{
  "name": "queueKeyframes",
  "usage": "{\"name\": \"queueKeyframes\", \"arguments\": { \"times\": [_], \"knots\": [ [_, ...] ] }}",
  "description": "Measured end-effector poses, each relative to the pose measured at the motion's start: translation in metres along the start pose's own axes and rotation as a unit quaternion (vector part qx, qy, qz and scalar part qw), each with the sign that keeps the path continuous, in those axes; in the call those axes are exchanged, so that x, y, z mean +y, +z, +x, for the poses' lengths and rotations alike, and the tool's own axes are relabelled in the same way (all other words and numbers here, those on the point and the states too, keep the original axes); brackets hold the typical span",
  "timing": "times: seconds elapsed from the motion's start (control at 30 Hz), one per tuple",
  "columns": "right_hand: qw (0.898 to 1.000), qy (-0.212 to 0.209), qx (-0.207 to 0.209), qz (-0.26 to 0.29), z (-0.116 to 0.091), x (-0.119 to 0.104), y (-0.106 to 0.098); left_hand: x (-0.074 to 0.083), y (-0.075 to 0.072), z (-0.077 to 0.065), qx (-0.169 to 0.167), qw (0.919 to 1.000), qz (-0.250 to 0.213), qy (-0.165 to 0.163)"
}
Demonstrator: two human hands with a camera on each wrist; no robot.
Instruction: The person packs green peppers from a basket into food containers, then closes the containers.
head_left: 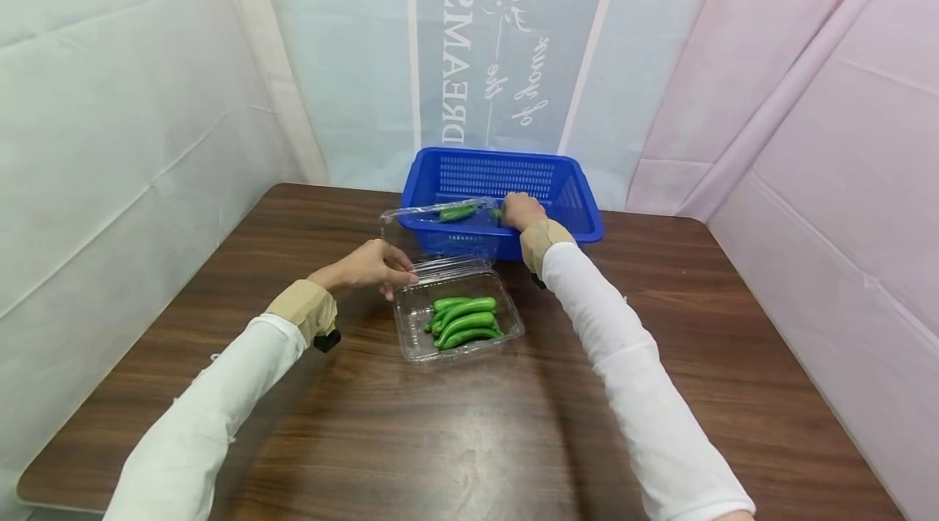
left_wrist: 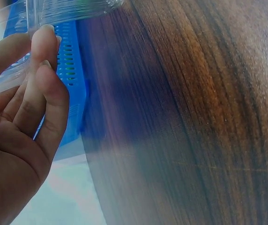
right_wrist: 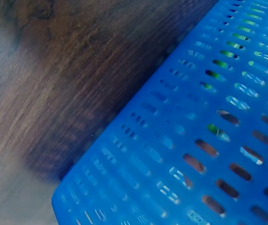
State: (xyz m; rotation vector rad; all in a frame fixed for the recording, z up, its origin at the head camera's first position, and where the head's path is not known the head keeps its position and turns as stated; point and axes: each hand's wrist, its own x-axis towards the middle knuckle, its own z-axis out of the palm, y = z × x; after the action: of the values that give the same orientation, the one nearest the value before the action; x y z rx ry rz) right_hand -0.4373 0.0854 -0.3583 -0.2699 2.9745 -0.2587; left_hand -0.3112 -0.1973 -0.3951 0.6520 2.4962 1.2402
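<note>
A clear plastic clamshell container lies with its lid raised, and several long, curved green peppers rest in its base. My left hand pinches its left edge near the hinge. Close up in the left wrist view, the thumb and fingers of that left hand meet at the plastic. Behind the container is a blue slotted basket with more green peppers inside. Over its front rim reaches my right hand, its fingers down beside some green; I cannot tell whether they grip a pepper.
The raised lid leans up against the basket's front side. Both stand on a brown wood-grain table. A printed cloth hangs behind the basket, with pale cloth walls on either side.
</note>
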Motion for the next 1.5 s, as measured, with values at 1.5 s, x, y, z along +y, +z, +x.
{"name": "queueKeyframes", "arguments": {
  "times": [1.5],
  "knots": [
    [0.934,-0.239,0.242,0.113,-0.125,0.02,-0.059,-0.001,0.002,0.0,-0.005,0.9998,0.016,0.009]
  ]
}}
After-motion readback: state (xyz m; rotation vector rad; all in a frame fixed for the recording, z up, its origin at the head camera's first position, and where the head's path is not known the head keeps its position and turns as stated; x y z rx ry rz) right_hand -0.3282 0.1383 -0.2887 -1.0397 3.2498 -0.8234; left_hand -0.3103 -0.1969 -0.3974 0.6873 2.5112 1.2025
